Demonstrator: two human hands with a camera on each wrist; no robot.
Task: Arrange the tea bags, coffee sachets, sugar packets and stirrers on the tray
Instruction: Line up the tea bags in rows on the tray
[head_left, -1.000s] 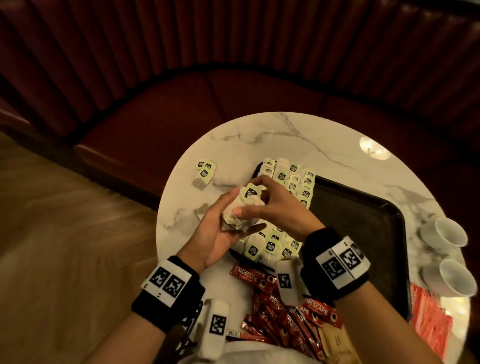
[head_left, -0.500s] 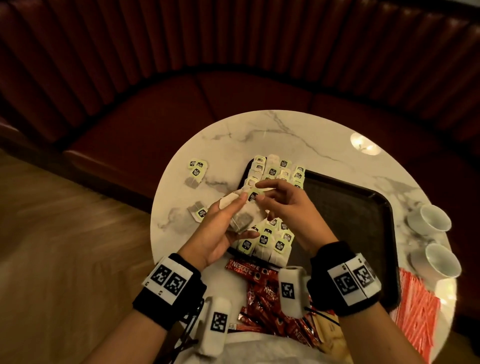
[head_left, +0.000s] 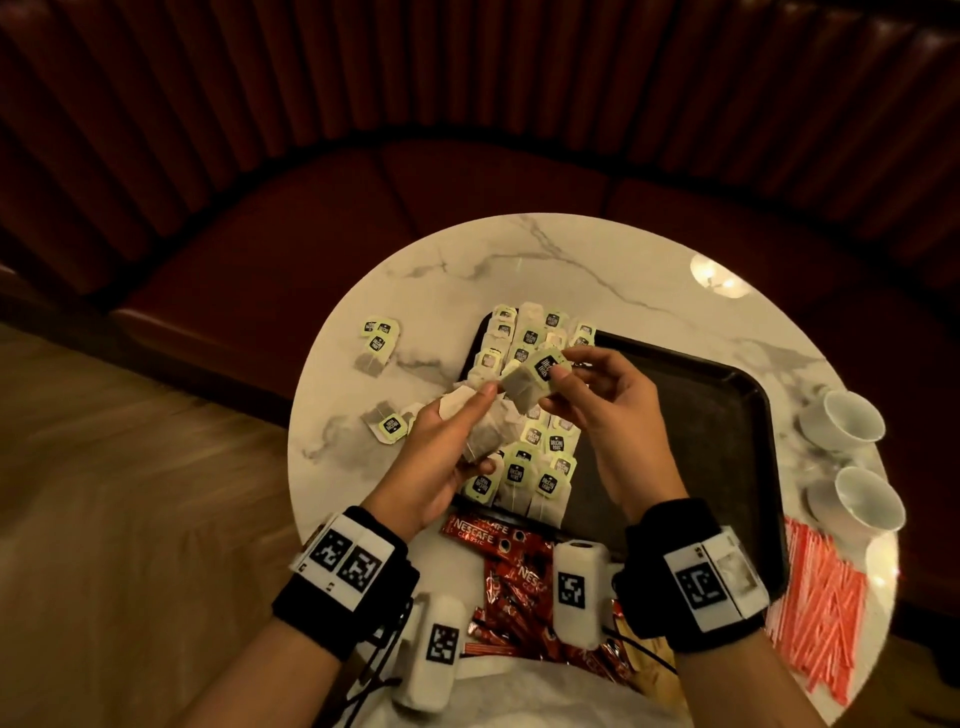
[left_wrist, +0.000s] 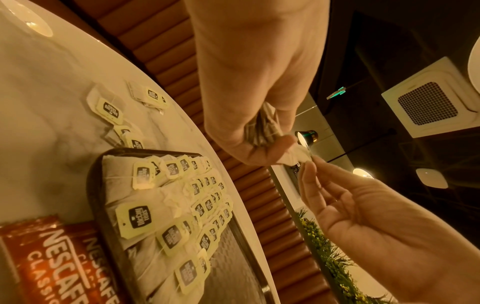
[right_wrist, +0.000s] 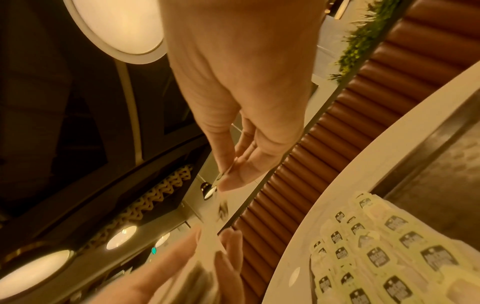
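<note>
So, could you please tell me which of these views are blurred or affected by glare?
Head view: dim and warm, fairly sharp, with bright lamp glare on the marble table. Left wrist view: sharp on the tea bags on the tray, strongly bent at the edges. Right wrist view: the left hand at the bottom is smeared by blur, and a ceiling lamp glows brightly.

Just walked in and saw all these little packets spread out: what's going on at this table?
A person is laying tea bags out on a dark tray on a round marble table. The left hand holds a small bunch of tea bags, and the right hand pinches one tea bag by its tag above the rows already on the tray. A few tea bags lie loose on the table. The coffee sachets and red stirrers are not on the tray.
</note>
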